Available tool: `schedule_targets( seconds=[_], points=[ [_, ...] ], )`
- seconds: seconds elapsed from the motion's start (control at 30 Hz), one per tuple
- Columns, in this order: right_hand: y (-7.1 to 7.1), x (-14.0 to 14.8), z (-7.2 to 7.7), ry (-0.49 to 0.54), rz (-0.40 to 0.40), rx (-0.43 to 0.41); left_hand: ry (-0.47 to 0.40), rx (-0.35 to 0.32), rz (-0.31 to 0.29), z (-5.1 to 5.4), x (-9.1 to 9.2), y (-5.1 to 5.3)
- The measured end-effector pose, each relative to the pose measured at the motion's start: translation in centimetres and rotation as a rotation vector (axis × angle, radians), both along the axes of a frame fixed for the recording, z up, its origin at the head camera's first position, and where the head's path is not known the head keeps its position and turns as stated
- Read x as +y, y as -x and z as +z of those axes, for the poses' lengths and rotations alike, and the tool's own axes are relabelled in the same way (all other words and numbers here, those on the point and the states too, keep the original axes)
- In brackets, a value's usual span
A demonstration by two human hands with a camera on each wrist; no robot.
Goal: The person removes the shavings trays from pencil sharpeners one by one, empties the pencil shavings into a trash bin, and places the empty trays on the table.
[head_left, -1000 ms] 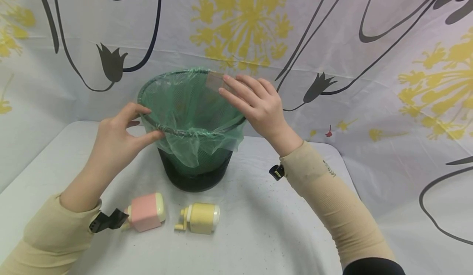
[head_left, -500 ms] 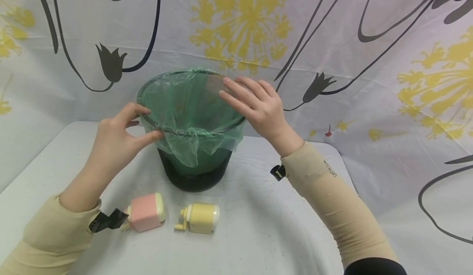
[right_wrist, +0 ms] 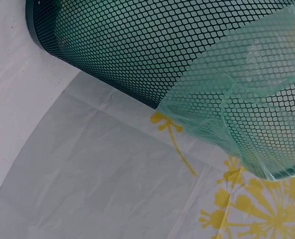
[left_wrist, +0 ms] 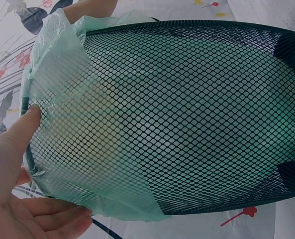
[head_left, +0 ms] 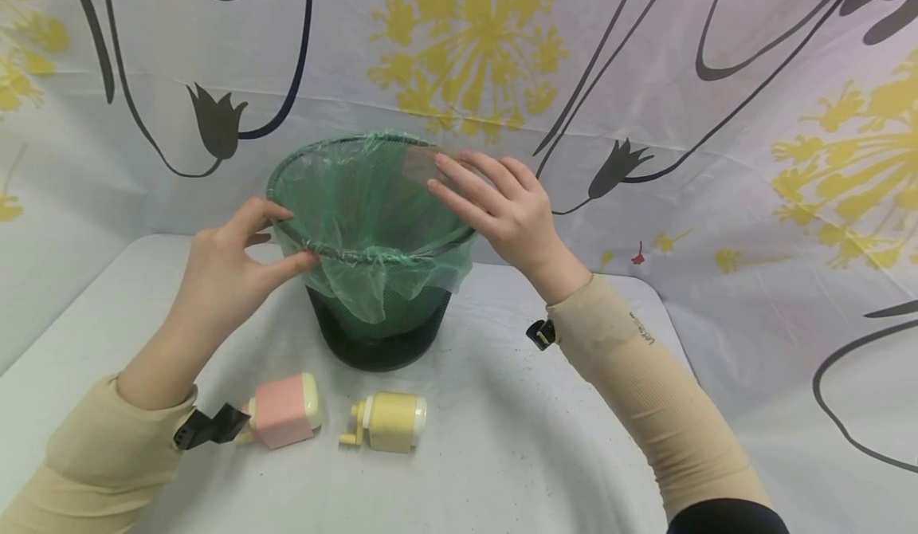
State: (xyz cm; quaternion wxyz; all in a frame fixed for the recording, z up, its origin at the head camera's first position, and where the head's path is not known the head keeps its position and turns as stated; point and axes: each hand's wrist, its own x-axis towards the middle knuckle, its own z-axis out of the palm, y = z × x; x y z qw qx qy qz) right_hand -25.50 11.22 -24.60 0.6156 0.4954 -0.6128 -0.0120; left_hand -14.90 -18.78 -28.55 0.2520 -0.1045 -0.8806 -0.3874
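Note:
A black mesh wastebasket point(head_left: 380, 351) stands on the table, lined with a thin green plastic bag point(head_left: 373, 287) folded over its rim. My left hand point(head_left: 228, 267) grips the rim at the near left, with the thumb on the front edge and fingers at the left side. In the left wrist view the left hand point(left_wrist: 10, 174) holds the bag-covered rim. My right hand point(head_left: 505, 207) lies along the right rim with fingers mostly straight; its thumb is hidden. The right wrist view shows only the wastebasket point(right_wrist: 152, 45) and bag point(right_wrist: 212, 109), no hand.
On the white table point(head_left: 502, 438), in front of the basket, lie a pink pencil sharpener point(head_left: 283, 412) and a yellow pencil sharpener point(head_left: 390, 422), each with a crank. A patterned cloth point(head_left: 645, 104) hangs close behind the table. Small dark specks are scattered on the tabletop.
My right hand has shifted very slightly to the right along the rim. The left hand, the wastebasket and the two sharpeners stay in place.

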Motion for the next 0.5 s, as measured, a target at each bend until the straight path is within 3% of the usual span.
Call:
schedule_targets(
  seconds=[0.5],
  points=[
    [0.02, 0.21, -0.18, -0.02, 0.022, 0.036, -0.003, 0.01, -0.008, -0.01, 0.03, -0.01]
  ],
)
